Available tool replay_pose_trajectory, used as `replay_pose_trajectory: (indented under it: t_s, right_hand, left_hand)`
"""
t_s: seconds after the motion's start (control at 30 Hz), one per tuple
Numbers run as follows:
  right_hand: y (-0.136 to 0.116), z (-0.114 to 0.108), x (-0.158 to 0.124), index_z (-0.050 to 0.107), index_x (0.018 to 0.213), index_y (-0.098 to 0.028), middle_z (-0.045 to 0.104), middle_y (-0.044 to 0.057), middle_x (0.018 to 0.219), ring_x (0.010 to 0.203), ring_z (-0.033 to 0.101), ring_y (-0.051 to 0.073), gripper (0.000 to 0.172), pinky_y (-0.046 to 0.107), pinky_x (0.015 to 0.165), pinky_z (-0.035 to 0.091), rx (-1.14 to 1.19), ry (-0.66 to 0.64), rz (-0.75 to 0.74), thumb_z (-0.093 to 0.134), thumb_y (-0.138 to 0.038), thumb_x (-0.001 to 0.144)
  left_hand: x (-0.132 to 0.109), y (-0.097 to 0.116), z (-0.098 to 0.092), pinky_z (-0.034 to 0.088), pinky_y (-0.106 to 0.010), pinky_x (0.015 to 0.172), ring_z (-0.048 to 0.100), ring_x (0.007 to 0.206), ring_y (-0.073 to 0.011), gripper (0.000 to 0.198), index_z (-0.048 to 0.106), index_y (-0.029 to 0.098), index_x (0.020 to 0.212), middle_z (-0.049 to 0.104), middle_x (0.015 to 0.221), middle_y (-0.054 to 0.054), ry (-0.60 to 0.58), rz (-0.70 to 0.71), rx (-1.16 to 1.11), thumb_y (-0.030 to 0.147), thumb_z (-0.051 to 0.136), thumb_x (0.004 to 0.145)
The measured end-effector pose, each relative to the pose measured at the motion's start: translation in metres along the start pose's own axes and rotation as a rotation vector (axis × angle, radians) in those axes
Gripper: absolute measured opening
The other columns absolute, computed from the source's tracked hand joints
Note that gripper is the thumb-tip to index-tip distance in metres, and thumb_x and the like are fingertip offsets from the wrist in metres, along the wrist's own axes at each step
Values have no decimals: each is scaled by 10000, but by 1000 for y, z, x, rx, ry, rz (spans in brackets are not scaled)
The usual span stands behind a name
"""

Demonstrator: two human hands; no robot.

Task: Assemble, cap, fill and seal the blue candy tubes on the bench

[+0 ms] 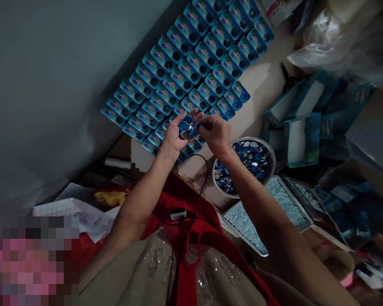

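Glinting round blue-and-silver discs [185, 126].

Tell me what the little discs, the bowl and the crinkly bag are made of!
Discs: maybe metal, shiny silver or blue, since some gleam like mirrors.
Bowl: perhaps metal, with a smooth, pale grey rim; could be plastic.
Bag: likely thin plastic, glossy, since its creases catch light.

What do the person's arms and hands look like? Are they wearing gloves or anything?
No gloves! The left hand and right hand are bare. Both forearms are bare too, with no sleeve, watch or bracelet showing on them. The person wears a red apron over a beige top with sparkly bits.
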State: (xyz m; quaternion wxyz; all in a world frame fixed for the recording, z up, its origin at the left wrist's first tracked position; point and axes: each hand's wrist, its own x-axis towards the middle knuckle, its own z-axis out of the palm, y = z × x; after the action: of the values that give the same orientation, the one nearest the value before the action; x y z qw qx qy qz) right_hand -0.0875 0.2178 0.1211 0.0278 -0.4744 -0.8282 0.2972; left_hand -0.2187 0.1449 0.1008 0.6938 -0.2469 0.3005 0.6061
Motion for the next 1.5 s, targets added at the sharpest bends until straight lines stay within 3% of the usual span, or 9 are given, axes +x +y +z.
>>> replay_pose_trajectory:
  t_s: [0.17, 0.37, 0.57, 0.73, 0.87, 0.97, 1.1, 1.23, 1.5]
  right_hand:
    - [16, -10, -15, 775, 953, -198, 745, 72, 950, 863, 674, 225, 177, 324, 767, 467, -135, -118, 102, 629, -195, 853]
    - [11, 7, -13, 707, 916, -213, 736, 81, 965, 859, 653, 247, 96, 321, 679, 402, -375, -234, 121, 632, -218, 857]
    - [10, 5, 6, 640, 1017, -246, 712, 40, 876, 790, 631, 239, 257, 298, 635, 367, -397, -260, 108, 725, -250, 775]
    - [-13, -9, -11, 662, 1002, -232, 702, 51, 938, 842, 621, 219, 108, 301, 696, 410, -258, -155, -40, 613, -285, 921]
    - [-30, -5, -21, 720, 1050, -251, 685, 75, 1062, 987, 632, 205, 233, 305, 848, 455, -157, -128, -292, 496, -314, 1034]
    - [-29, -2, -20, 724, 955, -242, 687, 79, 1060, 1029, 628, 205, 300, 307, 900, 458, -147, -178, -361, 445, -295, 1051]
    - [-16, -6, -30, 712, 965, -226, 699, 72, 1008, 943, 637, 198, 212, 300, 872, 478, -135, -162, -233, 500, -234, 972]
    - [1, -2, -51, 732, 1092, -224, 722, 59, 979, 868, 654, 208, 273, 310, 835, 492, -177, -158, -16, 544, -196, 896]
    - [2, 22, -50, 705, 968, -201, 719, 89, 1031, 918, 649, 235, 137, 312, 709, 387, -416, -246, 55, 579, -248, 944]
  left_hand:
    - [-6, 9, -1, 566, -461, 1071, 729, 1190, -267, 392, 659, 203, 1331, 784, 1211, -93, -24, 42, -54, 358, 458, 1033]
    - [-7, 19, 0, 549, -481, 1091, 711, 1225, -276, 395, 657, 216, 1341, 781, 1223, -86, -4, 39, -66, 363, 465, 1029]
    - [-6, 19, -4, 533, -454, 1110, 687, 1267, -264, 375, 696, 255, 1291, 776, 1237, -59, 2, 39, -54, 408, 479, 1028]
    - [-14, 15, -7, 552, -439, 1081, 699, 1246, -264, 381, 687, 221, 1300, 776, 1240, -72, -22, 72, -78, 371, 464, 1030]
    - [-14, 8, -7, 574, -418, 1054, 702, 1243, -269, 394, 689, 215, 1309, 771, 1257, -71, 5, 70, -50, 363, 460, 1024]
    - [-12, 1, -6, 580, -416, 1051, 693, 1258, -273, 411, 679, 212, 1334, 767, 1268, -69, 16, 45, -36, 355, 450, 1024]
    - [-13, -4, -5, 567, -448, 1076, 678, 1282, -284, 428, 654, 209, 1378, 771, 1254, -79, -7, 46, -67, 342, 459, 1021]
    - [-19, 1, -9, 562, -418, 1087, 685, 1272, -259, 398, 668, 206, 1350, 771, 1252, -75, -20, 60, -79, 342, 479, 1028]
    - [-31, 13, -21, 568, -418, 1068, 675, 1287, -260, 370, 695, 256, 1305, 756, 1285, -50, -1, 47, -49, 394, 490, 1030]
